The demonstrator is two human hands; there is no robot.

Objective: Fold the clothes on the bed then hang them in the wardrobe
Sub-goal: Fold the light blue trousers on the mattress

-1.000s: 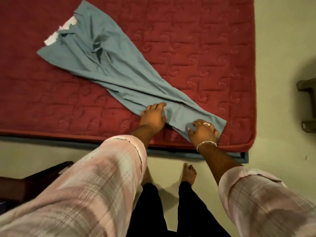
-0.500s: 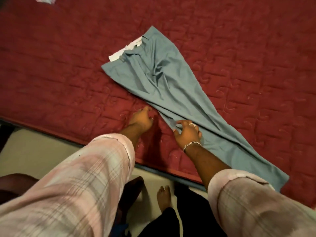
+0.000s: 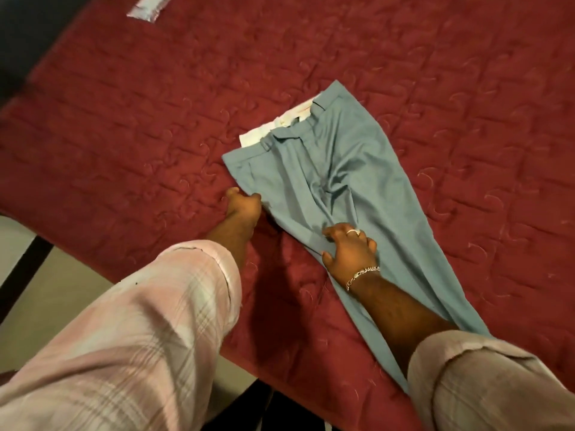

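Note:
Grey-blue trousers [image 3: 345, 169] lie flat on the red quilted bed [image 3: 124, 126], waistband with white lining toward the far side, legs running to the near right under my right sleeve. My left hand [image 3: 242, 205] sits at the trousers' left edge below the waistband, fingers curled onto the fabric edge. My right hand [image 3: 350, 250], with a ring and bracelet, presses down on the upper leg part, fingers bent and spread. The leg ends are hidden by my right arm.
A small white cloth or paper piece [image 3: 146, 9] lies at the bed's far left corner. The bed's near edge and dark frame [image 3: 23, 269] run diagonally at lower left, with pale floor [image 3: 59, 293] beside it. My plaid sleeves fill the foreground.
Both hands have slid along the trousers from the leg ends up toward the waistband. My view has shifted left along the bed. The left hand now touches the edge near the waist.

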